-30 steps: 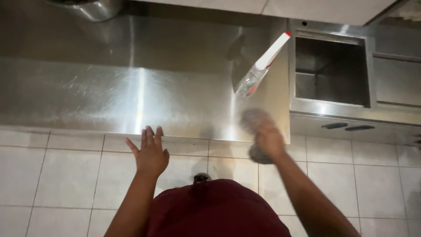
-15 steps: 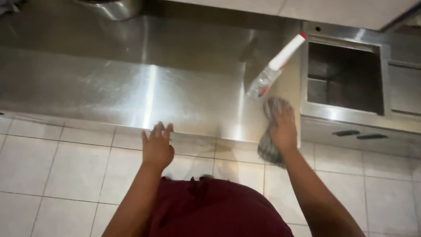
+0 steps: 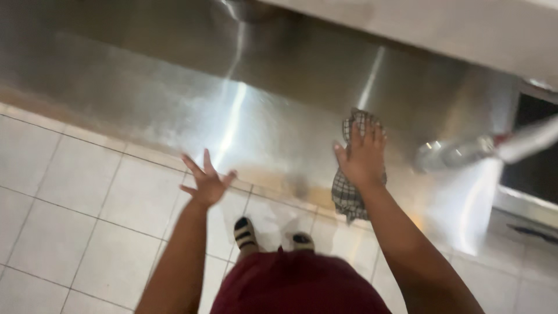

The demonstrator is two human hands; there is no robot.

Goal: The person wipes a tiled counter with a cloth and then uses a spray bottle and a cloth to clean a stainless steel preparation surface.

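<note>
My right hand presses a checked grey cloth flat against a stainless steel surface. The cloth hangs below my palm and shows above my fingertips. My left hand is held out with its fingers spread and holds nothing, near the lower edge of the steel. A clear spray bottle with a red and white top lies blurred on the steel to the right of my right hand.
White floor tiles lie below the steel. My two feet in dark shoes and my dark red garment show at the bottom. A dark square recess sits at the right edge.
The view has swung left, so the bottle and the recess now sit at the far right. My right hand with the cloth has slid left, away from the bottle. My feet have come into view.
</note>
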